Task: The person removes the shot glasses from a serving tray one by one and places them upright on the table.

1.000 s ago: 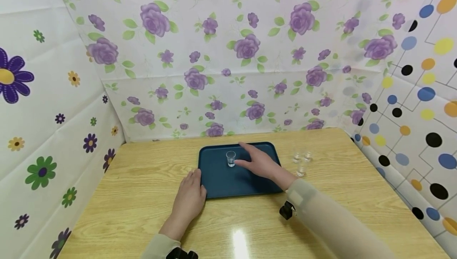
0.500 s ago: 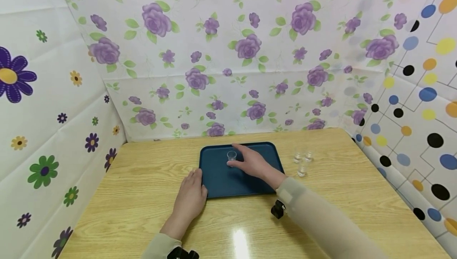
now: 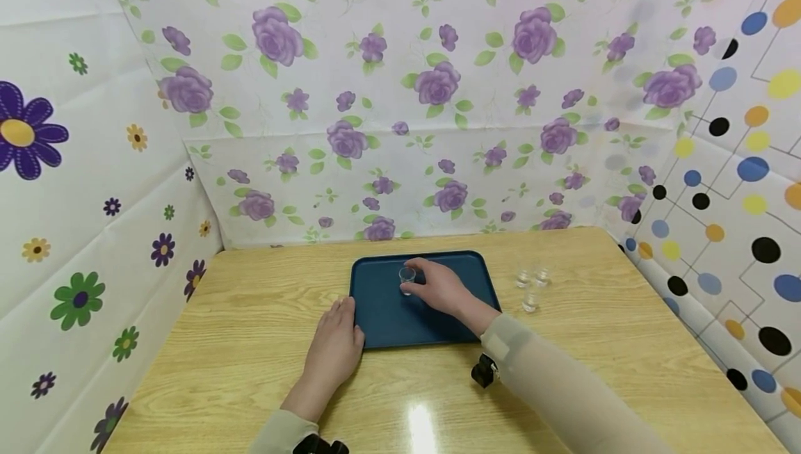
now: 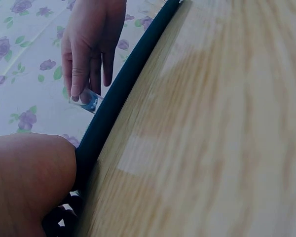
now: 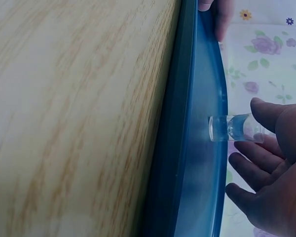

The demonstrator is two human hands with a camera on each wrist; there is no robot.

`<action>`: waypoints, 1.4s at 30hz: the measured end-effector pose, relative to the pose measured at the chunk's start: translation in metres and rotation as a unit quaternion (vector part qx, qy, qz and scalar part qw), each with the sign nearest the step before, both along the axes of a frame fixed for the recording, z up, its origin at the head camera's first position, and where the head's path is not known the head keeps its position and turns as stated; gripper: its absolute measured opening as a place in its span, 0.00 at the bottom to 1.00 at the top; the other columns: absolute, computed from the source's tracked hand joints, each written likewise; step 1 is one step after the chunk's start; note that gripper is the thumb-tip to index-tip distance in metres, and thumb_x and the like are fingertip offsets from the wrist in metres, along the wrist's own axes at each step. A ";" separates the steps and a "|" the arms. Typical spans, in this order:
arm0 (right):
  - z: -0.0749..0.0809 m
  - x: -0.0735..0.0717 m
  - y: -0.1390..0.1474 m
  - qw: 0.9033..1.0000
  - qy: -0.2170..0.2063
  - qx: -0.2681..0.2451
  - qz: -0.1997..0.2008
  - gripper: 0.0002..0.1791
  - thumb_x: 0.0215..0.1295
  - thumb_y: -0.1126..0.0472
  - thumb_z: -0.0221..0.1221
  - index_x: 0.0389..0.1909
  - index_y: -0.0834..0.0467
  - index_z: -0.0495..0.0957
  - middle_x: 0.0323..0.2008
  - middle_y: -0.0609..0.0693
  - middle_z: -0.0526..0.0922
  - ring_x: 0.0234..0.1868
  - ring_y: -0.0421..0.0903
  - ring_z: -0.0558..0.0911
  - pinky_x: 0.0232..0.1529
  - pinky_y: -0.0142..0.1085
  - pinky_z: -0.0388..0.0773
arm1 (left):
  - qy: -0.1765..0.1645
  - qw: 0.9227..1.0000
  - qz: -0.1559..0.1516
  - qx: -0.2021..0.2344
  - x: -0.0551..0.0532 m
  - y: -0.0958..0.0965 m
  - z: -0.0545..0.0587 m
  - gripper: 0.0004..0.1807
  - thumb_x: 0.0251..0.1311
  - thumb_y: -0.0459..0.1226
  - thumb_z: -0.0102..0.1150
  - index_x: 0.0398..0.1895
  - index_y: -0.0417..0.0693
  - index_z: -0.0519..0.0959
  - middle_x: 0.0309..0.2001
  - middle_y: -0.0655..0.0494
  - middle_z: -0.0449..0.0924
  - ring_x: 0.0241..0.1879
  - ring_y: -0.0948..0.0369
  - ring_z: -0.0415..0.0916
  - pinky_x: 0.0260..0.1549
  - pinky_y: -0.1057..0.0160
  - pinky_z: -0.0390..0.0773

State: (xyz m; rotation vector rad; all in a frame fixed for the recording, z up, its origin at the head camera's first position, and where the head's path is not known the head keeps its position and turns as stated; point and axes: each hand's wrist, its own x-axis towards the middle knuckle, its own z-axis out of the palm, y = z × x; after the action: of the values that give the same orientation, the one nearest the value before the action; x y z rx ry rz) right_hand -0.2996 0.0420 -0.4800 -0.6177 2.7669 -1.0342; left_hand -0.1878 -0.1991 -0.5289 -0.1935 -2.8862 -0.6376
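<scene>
A small clear shot glass (image 3: 407, 280) stands upright on a dark blue rectangular tray (image 3: 388, 329), a little left of its middle. My right hand (image 3: 441, 288) reaches over the tray from the right and pinches the glass near its rim, thumb on the near side and index finger on the far side. In the right wrist view the shot glass (image 5: 234, 128) has its base at the tray's floor, and the other fingers spread below the index finger. My left hand (image 3: 334, 337) rests at the tray's left edge, its fingers extended along the side and the thumb by the near corner.
Three more clear shot glasses (image 3: 530, 300) stand close together on the wooden table (image 3: 250, 357), right of the tray. Flower-patterned cloth (image 3: 300, 183) hangs behind the table, and dotted cloth (image 3: 738, 231) borders its right side.
My right hand has moved left over the tray, and its thumb and index finger have closed in on the shot glass. The left hand keeps its place at the tray's edge.
</scene>
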 end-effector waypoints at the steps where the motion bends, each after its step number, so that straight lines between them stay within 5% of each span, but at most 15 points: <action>1: 0.000 0.000 0.000 1.000 0.002 -0.001 -0.001 0.30 0.81 0.48 0.66 0.78 0.53 0.76 0.70 0.54 0.82 0.69 0.55 0.81 0.66 0.55 0.82 | -0.001 1.000 0.000 -0.001 0.000 0.000 0.000 0.31 0.82 0.33 0.53 0.82 0.27 0.64 0.80 0.31 0.67 0.82 0.37 0.60 0.82 0.37 0.58; 23: -0.001 0.008 -0.001 0.999 0.022 -0.035 -0.018 0.18 0.80 0.50 0.68 0.64 0.52 0.83 0.51 0.45 0.86 0.54 0.47 0.86 0.54 0.49 0.86 | 0.001 1.000 -0.001 -0.002 0.001 0.001 -0.001 0.31 0.82 0.33 0.53 0.83 0.28 0.64 0.80 0.31 0.67 0.82 0.37 0.60 0.82 0.37 0.58; 42: 0.022 0.026 0.025 0.998 0.022 -0.063 -0.021 0.21 0.79 0.51 0.69 0.67 0.51 0.82 0.54 0.44 0.87 0.56 0.45 0.86 0.56 0.46 0.87 | -0.009 1.000 -0.003 -0.001 0.001 0.001 0.004 0.32 0.82 0.33 0.52 0.83 0.27 0.63 0.80 0.31 0.66 0.83 0.36 0.59 0.83 0.37 0.58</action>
State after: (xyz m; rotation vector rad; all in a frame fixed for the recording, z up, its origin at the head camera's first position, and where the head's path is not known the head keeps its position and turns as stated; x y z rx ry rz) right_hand -0.2735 0.0666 -0.4583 -0.6079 2.7794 -1.2252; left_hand -0.1864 -0.1977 -0.5252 -0.1983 -2.9040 -0.6396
